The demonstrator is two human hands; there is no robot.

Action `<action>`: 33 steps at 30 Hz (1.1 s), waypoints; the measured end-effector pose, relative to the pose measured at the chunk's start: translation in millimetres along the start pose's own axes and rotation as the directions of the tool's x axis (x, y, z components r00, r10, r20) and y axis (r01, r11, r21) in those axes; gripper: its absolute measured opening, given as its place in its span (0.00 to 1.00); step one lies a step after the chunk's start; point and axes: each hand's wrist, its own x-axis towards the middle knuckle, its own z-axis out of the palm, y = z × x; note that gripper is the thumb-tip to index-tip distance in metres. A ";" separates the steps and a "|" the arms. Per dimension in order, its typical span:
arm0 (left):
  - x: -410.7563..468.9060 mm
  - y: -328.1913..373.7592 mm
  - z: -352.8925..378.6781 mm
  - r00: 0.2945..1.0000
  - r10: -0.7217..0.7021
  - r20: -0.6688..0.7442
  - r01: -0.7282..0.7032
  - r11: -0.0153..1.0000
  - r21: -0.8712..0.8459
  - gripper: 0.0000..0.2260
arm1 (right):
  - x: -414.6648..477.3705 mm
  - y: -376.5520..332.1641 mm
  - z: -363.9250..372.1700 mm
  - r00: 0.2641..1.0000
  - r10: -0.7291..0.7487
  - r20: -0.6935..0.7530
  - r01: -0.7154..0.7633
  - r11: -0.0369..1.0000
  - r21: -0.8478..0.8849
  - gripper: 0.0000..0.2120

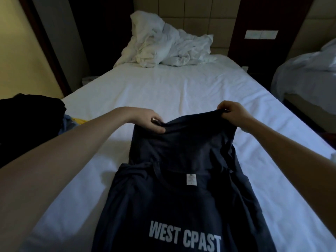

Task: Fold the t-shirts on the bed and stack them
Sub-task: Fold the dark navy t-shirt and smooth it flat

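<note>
- We see a dark navy cotton t-shirt (181, 197) spread on the near half of a bed with a white fitted sheet (163, 84). It runs lengthwise away from us, and its near end goes out of the bottom of the view.
- White block letters reading "WEST CPAST" face up on the near part of the t-shirt. A small white neck label (191, 179) shows further up, about midway along the cloth.
- The left hand (147, 119) grips the far edge of the t-shirt at its left corner. The thumb lies on top, and the fingers are curled under the fabric, pinching it.
- The right hand (233, 111) holds the same far edge at the right corner, with its fingers curled round a bunched fold of the cloth.
- The far edge is stretched between the two hands and sags a little in the middle (we cannot tell how far it is lifted off the sheet).
- Both bare forearms reach forward from the lower corners, one on each side of the t-shirt.
- A heap of black clothing (31, 120) lies at the left edge of the bed, well apart from the t-shirt. A bit of pale blue and yellow fabric (72, 122) shows just beside it.
- A crumpled white duvet (163, 44) is piled at the head of the bed, against a beige padded headboard (200, 13).
- On the dark wall panel to the right of the headboard there is a pale rectangular switch plate (261, 34).
- A second bed with rumpled white bedding (305, 73) stands at the right, separated from ours by a dark gap.
</note>
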 end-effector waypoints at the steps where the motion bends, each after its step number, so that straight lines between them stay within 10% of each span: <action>1: -2.8 -1.3 -2.9 0.997 -0.067 0.045 0.061 0.992 0.114 0.15 | -0.7 -1.2 -5.4 1.000 -0.006 0.011 0.006 1.000 -0.024 0.11; 6: -18.3 -15.5 -18.2 0.922 -0.386 -0.001 0.307 0.731 0.609 0.15 | 0.0 -0.7 -21.9 0.998 -0.034 0.060 0.043 0.984 -0.174 0.11; 11: -30.1 -47.7 -21.4 0.928 -0.349 -0.134 0.350 0.686 0.637 0.09 | 4.8 11.5 -20.0 0.999 -0.009 0.042 0.023 0.938 -0.347 0.07; 15: -31.7 -75.4 -19.3 0.932 -0.190 -0.307 0.191 0.981 -0.027 0.13 | 6.0 10.4 -16.7 0.997 0.041 -0.067 -0.060 0.947 -0.316 0.06; 17: -36.0 -76.2 -15.1 0.896 -0.213 -0.390 -0.021 0.856 -0.517 0.10 | 6.1 11.0 -15.6 0.988 0.134 -0.073 -0.146 0.971 -0.188 0.07; 20: -36.8 -75.2 -7.1 0.891 -0.238 -0.386 -0.155 0.641 -0.752 0.12 | 5.6 15.7 -12.5 0.957 0.289 -0.024 -0.288 0.957 0.029 0.07; 27: -46.8 -84.3 -13.7 0.963 -0.129 -0.238 0.113 0.991 -0.077 0.22 | 11.7 23.8 -13.4 0.962 0.272 -0.004 -0.270 0.958 0.094 0.09; 30: -46.9 -94.5 -18.4 0.955 -0.075 -0.288 0.231 0.797 0.558 0.24 | 13.8 23.7 -13.8 0.967 0.253 -0.039 -0.250 0.965 0.076 0.09; 33: -47.7 -100.9 -16.5 0.923 -0.101 -0.372 0.346 0.640 0.686 0.17 | 15.3 22.9 -9.0 0.967 0.253 -0.021 -0.251 0.964 0.089 0.08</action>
